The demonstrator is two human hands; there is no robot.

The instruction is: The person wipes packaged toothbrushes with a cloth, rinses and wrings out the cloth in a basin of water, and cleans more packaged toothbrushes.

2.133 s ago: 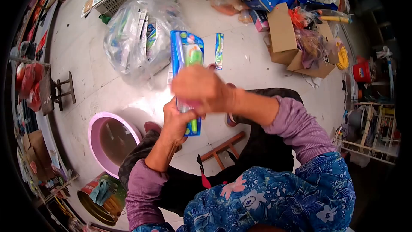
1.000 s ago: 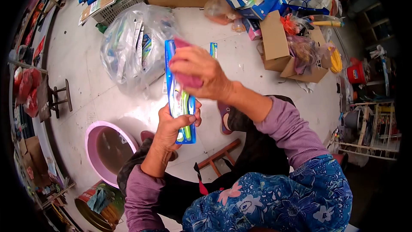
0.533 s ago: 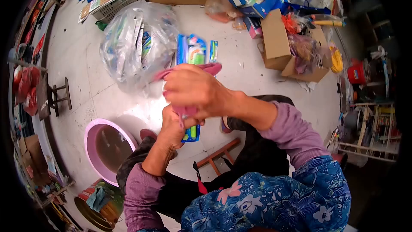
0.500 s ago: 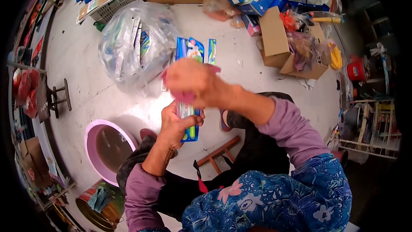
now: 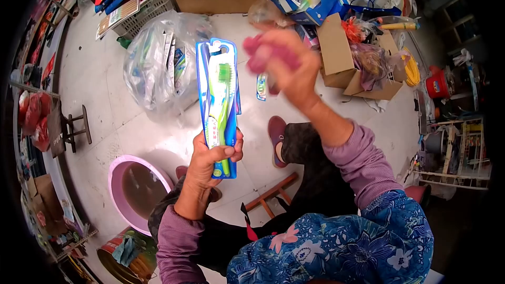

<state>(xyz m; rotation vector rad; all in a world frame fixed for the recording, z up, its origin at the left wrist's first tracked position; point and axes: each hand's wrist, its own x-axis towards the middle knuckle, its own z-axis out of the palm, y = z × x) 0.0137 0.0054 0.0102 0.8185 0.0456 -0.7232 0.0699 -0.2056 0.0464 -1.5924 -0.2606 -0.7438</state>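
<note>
My left hand (image 5: 210, 160) is closed around the lower end of a packaged toothbrush (image 5: 223, 110), a green brush in a blue and white blister pack held upright. Its fingers wrap the right edge and the thumb lies across the front. Up and to the right, my right hand (image 5: 292, 68) grips a crumpled pink cloth (image 5: 268, 55), both blurred by motion and apart from the pack. Another small toothbrush pack (image 5: 261, 87) lies on the floor below the cloth.
A clear plastic bag (image 5: 163, 68) of packs lies at the left. A pink basin (image 5: 113, 189) of murky water stands by my left leg. An open cardboard box (image 5: 336, 47) with bagged goods sits at the right. Blue boxes (image 5: 315, 8) pile up behind.
My right hand with the pink cloth has moved off the toothbrush pack, to the right and up. The pack's front now shows uncovered, still in my left hand.
</note>
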